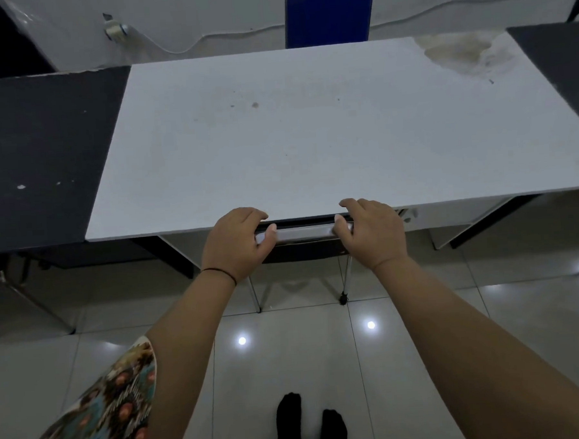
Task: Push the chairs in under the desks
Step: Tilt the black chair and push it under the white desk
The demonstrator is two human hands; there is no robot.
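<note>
A white desk [310, 134] fills the middle of the head view. A chair [304, 233] sits almost wholly under its near edge; only the silver top bar of its backrest, a dark strip below it and two thin metal legs show. My left hand [237, 244] grips the left end of that bar and my right hand [371, 230] grips the right end. Both sets of fingers curl over the bar, right at the desk's front edge. The chair's seat is hidden beneath the desktop.
A dark desk [36, 152] adjoins on the left, with another chair's metal legs [34, 300] below it. Another dark desk [561, 57] stands at the right. A white wall with a cable and a blue panel [327, 12] lies behind. My feet in dark socks [309, 426] stand on glossy floor tiles.
</note>
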